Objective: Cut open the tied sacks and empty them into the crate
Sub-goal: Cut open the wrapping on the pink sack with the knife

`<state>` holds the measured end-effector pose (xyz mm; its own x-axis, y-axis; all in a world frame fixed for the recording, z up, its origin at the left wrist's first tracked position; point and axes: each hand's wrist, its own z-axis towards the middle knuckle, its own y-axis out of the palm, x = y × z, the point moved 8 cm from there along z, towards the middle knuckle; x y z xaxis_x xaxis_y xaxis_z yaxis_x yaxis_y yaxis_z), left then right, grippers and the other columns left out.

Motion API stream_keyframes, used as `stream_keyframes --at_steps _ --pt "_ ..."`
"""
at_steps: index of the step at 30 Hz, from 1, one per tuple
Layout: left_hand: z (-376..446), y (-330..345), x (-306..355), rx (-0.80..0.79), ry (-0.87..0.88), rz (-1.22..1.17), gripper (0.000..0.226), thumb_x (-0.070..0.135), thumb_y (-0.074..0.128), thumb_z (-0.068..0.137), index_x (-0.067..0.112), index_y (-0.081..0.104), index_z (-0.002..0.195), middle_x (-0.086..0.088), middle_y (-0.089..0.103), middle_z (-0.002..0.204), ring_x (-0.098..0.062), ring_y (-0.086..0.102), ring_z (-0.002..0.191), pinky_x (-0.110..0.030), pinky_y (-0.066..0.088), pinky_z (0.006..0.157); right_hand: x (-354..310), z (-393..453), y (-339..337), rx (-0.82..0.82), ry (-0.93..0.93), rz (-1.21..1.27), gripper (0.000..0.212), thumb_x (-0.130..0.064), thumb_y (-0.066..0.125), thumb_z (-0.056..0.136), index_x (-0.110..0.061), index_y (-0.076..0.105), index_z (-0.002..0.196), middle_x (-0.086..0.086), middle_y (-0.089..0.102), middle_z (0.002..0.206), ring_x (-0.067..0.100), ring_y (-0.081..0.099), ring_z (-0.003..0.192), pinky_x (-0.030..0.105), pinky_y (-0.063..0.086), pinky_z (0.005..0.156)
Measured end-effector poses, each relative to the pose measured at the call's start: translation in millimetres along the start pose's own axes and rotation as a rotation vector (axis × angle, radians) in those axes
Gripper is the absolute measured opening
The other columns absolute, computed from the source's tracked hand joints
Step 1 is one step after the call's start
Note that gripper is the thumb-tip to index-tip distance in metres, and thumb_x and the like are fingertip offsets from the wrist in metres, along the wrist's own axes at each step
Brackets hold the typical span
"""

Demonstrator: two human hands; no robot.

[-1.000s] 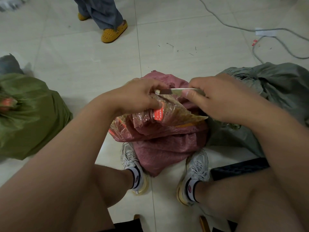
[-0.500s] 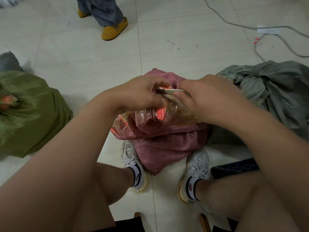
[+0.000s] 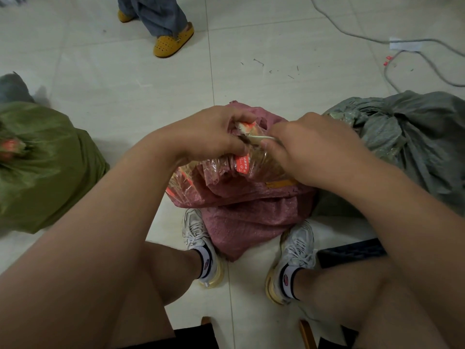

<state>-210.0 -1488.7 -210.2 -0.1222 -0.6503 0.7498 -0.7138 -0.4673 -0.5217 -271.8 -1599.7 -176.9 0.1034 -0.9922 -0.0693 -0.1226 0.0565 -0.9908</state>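
Floor: pale tiled floor (image 3: 105, 79) carries three sacks, with a grey cable (image 3: 392, 71) trailing across the far right.
Work piece: pink woven sack (image 3: 241, 222) stands upright between the person's two white trainers (image 3: 198, 238), most likely braced there so the neck stays put under the cut.
Inner liner: clear plastic liner (image 3: 219, 172) with an orange label (image 3: 243, 165) bunches out of the sack mouth.
Left hand: left hand (image 3: 214, 137) grips the gathered neck of the pink woven sack, fingers curled round it; the hold appears to tension the tie for the blade.
Right hand: right hand (image 3: 309, 152) is curled round a knife (image 3: 259, 139), whose pale blade lies level and meets the bunched neck just beside the left fingers.
Step in hand: judged to be severing the tie; nothing is emptied yet.
Waiting sacks: green sack (image 3: 42, 167) sits well apart on the left and grey sack (image 3: 407, 137) just beside the pink one on the right; both look closed.
Crate: dark ribbed edge (image 3: 352, 250) at the right knee may be the crate; too little shows to confirm.
Hidden: knife handle, the tie itself and the cut line are covered by the hands.
Cut off: a bystander (image 3: 161, 21) shows only as trouser legs and yellow clogs.
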Motion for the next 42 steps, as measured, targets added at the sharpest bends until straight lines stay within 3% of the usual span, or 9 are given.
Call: stream_keyframes --at_steps 6,11,19,23,26,29,33,39,42 --pt "0.4 -0.4 -5.5 0.007 -0.047 0.061 0.058 0.010 0.074 0.082 0.025 0.056 0.135 0.000 0.066 0.114 -0.016 0.063 0.102 -0.037 0.051 0.096 5.4 -2.9 -7.4 0.018 -0.031 -0.008 0.043 -0.051 0.032 0.099 -0.023 0.063 0.110 0.005 0.047 0.078 0.035 0.057 0.082 0.035 0.035 0.061" --pt "-1.9 3.5 1.6 -0.044 -0.031 -0.073 0.057 -0.001 0.070 0.083 0.023 0.057 0.133 0.006 0.068 0.105 -0.006 0.063 0.085 -0.026 0.052 0.081 -2.6 -0.4 -0.1 -0.009 -0.003 -0.051 0.041 -0.049 0.034 0.101 -0.020 0.060 0.111 -0.001 0.026 0.066 0.032 0.046 0.075 0.033 0.027 0.057" --pt "-1.7 -1.7 -8.1 -0.030 -0.080 -0.040 0.059 0.001 0.069 0.084 0.024 0.053 0.137 0.003 0.070 0.108 -0.012 0.067 0.094 -0.030 0.056 0.087 11.8 -2.8 -1.6 -0.015 -0.012 -0.020 0.040 -0.049 0.035 0.099 -0.020 0.064 0.099 0.004 0.047 0.072 0.032 0.054 0.075 0.034 0.036 0.059" --pt "-2.8 3.7 -3.0 -0.062 -0.036 -0.149 0.053 -0.009 0.064 0.085 0.035 0.059 0.113 0.006 0.073 0.110 -0.010 0.070 0.095 -0.029 0.056 0.086 5.5 0.1 7.7 -0.054 -0.010 -0.032 0.041 -0.050 0.036 0.100 -0.018 0.063 0.104 0.000 0.033 0.065 0.029 0.044 0.071 0.033 0.034 0.059" --pt "-1.0 3.3 -4.6 -0.045 -0.027 -0.133 0.055 -0.008 0.064 0.084 0.035 0.057 0.116 0.005 0.072 0.112 -0.013 0.069 0.099 -0.037 0.055 0.093 2.8 2.8 11.4 -0.083 -0.005 -0.034 0.044 -0.053 0.035 0.100 -0.018 0.061 0.105 -0.001 0.030 0.066 0.029 0.041 0.071 0.033 0.032 0.060" --pt "-0.1 -0.3 -12.6 -0.033 -0.062 -0.071 0.060 -0.003 0.067 0.082 0.036 0.055 0.127 0.004 0.070 0.117 -0.016 0.067 0.105 -0.045 0.052 0.098 8.0 0.7 6.7 -0.091 -0.008 -0.005 0.042 -0.052 0.038 0.100 -0.017 0.060 0.089 0.001 0.037 0.066 0.030 0.047 0.069 0.033 0.034 0.058" --pt "-1.4 -9.5 -14.7 0.003 -0.069 0.005 0.051 -0.001 0.065 0.082 0.044 0.058 0.105 0.004 0.071 0.111 -0.016 0.067 0.102 -0.044 0.052 0.096 20.3 -4.5 0.5 -0.118 0.020 0.043 0.043 -0.045 0.046 0.099 -0.018 0.035 0.068 0.005 0.046 0.066 0.031 0.053 0.067 0.034 0.040 0.056" --pt "-3.9 -14.2 -22.8 -0.005 -0.119 0.019 0.066 0.001 0.063 0.088 0.040 0.045 0.137 0.005 0.065 0.122 -0.018 0.065 0.108 -0.041 0.052 0.098 33.9 -4.2 -2.8 -0.124 0.047 0.110 0.042 -0.040 0.046 0.099 -0.018 0.046 0.063 0.006 0.053 0.064 0.025 0.052 0.061 0.033 0.040 0.054" --pt "-5.8 -19.8 -28.0 -0.021 -0.139 0.013 0.081 0.002 0.061 0.090 0.050 0.028 0.147 -0.007 0.070 0.108 -0.028 0.067 0.099 -0.045 0.054 0.095 46.2 -3.9 -8.7 -0.071 0.112 0.229 0.043 -0.040 0.040 0.101 -0.016 0.049 0.067 0.007 0.052 0.066 0.022 0.048 0.062 0.035 0.039 0.056"
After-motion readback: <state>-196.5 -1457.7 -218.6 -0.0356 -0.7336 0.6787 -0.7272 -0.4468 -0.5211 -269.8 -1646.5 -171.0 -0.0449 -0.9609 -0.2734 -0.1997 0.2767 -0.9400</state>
